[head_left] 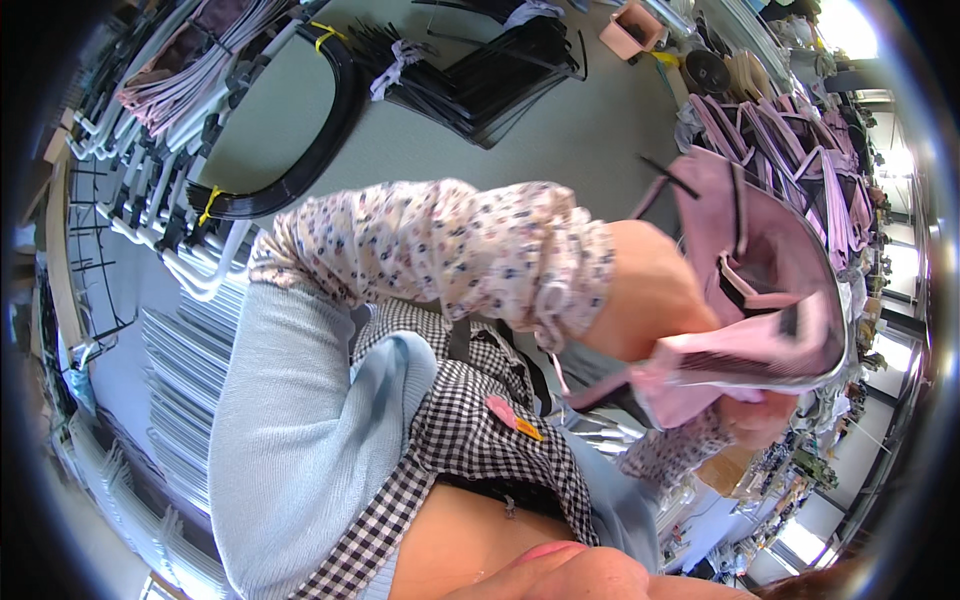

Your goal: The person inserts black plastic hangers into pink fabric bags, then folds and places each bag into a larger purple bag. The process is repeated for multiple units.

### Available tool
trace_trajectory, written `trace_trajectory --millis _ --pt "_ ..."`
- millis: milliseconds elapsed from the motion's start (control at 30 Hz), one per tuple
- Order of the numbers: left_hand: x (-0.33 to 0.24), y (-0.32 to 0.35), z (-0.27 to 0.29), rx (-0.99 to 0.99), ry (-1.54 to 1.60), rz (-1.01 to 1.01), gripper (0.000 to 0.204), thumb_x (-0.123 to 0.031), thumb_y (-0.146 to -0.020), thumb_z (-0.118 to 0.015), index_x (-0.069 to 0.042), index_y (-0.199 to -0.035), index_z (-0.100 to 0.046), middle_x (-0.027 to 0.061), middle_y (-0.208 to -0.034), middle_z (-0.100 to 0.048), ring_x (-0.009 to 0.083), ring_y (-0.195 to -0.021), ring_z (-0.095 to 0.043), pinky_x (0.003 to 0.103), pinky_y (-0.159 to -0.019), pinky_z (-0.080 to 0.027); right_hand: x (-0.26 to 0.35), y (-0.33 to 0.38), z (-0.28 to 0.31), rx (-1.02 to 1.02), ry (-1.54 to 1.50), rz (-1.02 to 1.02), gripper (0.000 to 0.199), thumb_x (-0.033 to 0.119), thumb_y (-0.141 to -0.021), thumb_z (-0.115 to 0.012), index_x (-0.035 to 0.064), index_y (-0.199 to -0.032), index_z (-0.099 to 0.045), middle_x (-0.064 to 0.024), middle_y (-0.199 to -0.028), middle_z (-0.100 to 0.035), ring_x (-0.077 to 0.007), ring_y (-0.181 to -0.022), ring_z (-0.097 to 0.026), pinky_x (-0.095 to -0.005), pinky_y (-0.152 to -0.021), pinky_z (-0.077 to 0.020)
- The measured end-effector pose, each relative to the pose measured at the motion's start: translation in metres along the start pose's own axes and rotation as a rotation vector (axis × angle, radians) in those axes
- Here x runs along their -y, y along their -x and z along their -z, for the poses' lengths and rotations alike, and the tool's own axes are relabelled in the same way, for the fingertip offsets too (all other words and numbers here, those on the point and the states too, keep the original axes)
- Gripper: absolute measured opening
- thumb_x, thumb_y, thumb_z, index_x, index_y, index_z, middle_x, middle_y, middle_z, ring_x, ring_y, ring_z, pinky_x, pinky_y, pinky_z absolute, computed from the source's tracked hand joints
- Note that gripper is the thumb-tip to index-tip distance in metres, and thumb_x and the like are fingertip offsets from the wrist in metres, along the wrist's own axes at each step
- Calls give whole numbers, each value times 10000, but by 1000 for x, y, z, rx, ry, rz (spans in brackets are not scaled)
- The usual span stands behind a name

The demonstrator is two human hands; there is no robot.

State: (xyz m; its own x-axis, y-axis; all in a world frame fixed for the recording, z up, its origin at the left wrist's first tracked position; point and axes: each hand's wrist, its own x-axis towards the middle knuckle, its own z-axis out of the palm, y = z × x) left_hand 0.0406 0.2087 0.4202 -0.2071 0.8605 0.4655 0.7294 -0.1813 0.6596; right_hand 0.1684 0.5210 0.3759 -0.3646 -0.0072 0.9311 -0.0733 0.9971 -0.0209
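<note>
A pink fabric piece with black trim and black straps (795, 230) hangs at the right, curved open and partly smeared by motion. My left hand (665, 290), coming out of a floral oversleeve (450, 245), reaches across to the right. Its fingers are closed on the near edge of the fabric, and the fingertips are mostly hidden by a fold. Lower down, my right hand (765, 415) grips the underside of the same piece, blurred and partly covered by the cloth. Light grey edging runs along the fabric's lower rim.
Black strips tied with yellow (335, 110) and a pile of black flat strips (500, 85) lie on the grey-green surface. A pink box (632, 30) stands at the far edge. More pink fabric pieces (780, 150) are heaped at the right. White bent tubes (200, 265) crowd the left.
</note>
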Motion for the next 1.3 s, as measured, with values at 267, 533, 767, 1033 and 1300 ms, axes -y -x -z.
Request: trace_trajectory --millis 267,533,767,1033,1300 --pt "137 123 -78 179 -147 639 350 -241 -839 -695 -115 -1161 -638 110 -1098 -637 305 -1038 -624 397 -877 -521 116 172 -31 936 -401 -534 577 432 -953 -544 19 -1355 -510 -220 -1238 -600 -387 -1188 -555 -486 -1081 -382" --pt "290 137 11 -630 -700 674 383 -273 -817 -707 -76 -1139 -641 145 -1172 -614 344 -1103 -574 424 -957 -487 138 201 8 1633 -776 -715 525 315 -942 -565 1 -1357 -498 -262 -1238 -603 -415 -1206 -529 -429 -1025 -406" --pt "468 216 136 -510 -614 1596 382 -309 -904 -560 -69 -1189 -645 210 -1219 -623 416 -1166 -555 479 -996 -448 138 211 74 1183 -856 -1604 383 293 -1014 -527 -7 -1230 -623 -125 -1139 -683 -203 -1018 -643 -326 -917 -479" --pt "353 192 90 -1471 1151 1034 260 -300 -1008 -533 -131 -1199 -586 -62 -601 -364 82 -472 -330 230 -409 -264 115 188 49 741 -514 -1534 287 198 -1019 -521 -10 -1181 -633 -84 -1001 -700 -168 -914 -660 -295 -841 -512" --pt "126 159 17 -562 1061 727 302 -264 -1014 -560 -5 -1149 -636 -76 -593 -430 7 -430 -309 186 -380 -251 108 8 -79 393 -375 -153 428 131 -823 -730 20 -1224 -627 -154 -1326 -541 -348 -1216 -503 -449 -1048 -388"
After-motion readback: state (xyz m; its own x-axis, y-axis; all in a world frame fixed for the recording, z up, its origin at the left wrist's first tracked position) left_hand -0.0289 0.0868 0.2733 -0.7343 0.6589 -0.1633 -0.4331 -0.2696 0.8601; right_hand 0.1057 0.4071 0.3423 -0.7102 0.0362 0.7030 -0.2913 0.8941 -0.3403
